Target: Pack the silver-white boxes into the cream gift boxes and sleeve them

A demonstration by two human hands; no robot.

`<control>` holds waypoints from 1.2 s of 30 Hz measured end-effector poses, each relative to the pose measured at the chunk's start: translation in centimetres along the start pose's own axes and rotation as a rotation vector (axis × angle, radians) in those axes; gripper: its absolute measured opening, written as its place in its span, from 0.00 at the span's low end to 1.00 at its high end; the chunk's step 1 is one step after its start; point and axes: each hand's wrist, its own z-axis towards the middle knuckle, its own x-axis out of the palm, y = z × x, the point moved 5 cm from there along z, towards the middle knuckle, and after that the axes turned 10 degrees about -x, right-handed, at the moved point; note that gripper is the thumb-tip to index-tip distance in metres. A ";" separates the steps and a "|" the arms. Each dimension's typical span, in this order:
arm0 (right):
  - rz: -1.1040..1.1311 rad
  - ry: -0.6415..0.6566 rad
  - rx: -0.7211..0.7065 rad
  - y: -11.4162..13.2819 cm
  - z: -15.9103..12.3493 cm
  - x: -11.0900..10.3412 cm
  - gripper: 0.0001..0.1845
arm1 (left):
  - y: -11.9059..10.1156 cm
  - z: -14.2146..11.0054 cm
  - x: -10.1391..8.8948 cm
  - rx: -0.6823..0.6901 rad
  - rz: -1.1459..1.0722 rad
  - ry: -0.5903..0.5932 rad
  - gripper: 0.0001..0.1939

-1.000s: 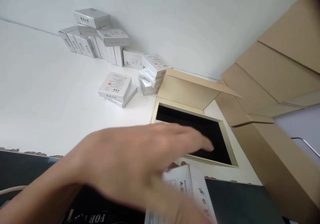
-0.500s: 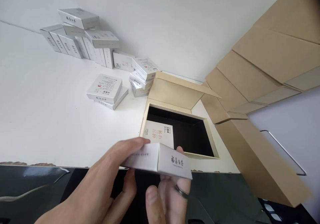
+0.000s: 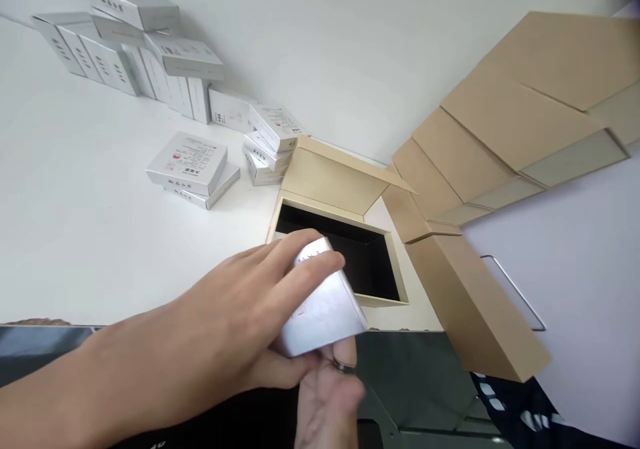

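My left hand [image 3: 245, 315] grips a small white printed carton [image 3: 327, 315], its fingers laid over the top and its thumb underneath. My right hand [image 3: 330, 395], with a dark ring, is at the carton's lower edge; its fingers are partly hidden there. The carton is tilted above the table's front edge. Just behind it stands a cream box [image 3: 400, 279] with a black inside and its lid [image 3: 337, 179] raised. The carton and my left hand cover this box's left part.
Two stacked white cartons [image 3: 190, 162] lie to the left, with another small stack [image 3: 273, 135] beside the cream lid. More cartons [image 3: 105, 62] stand in a row at the back left. Large brown boxes [image 3: 475, 302] line the right side, one jutting past the table edge.
The carton has been turned and tilted, showing a broad face. My left hand has swung over its top, and my right hand has moved lower. The view has shifted slightly.
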 end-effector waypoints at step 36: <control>-0.211 0.014 -0.903 5.8 9.5 -3.1 0.35 | -1.5 10.1 0.8 0.013 0.522 0.271 0.24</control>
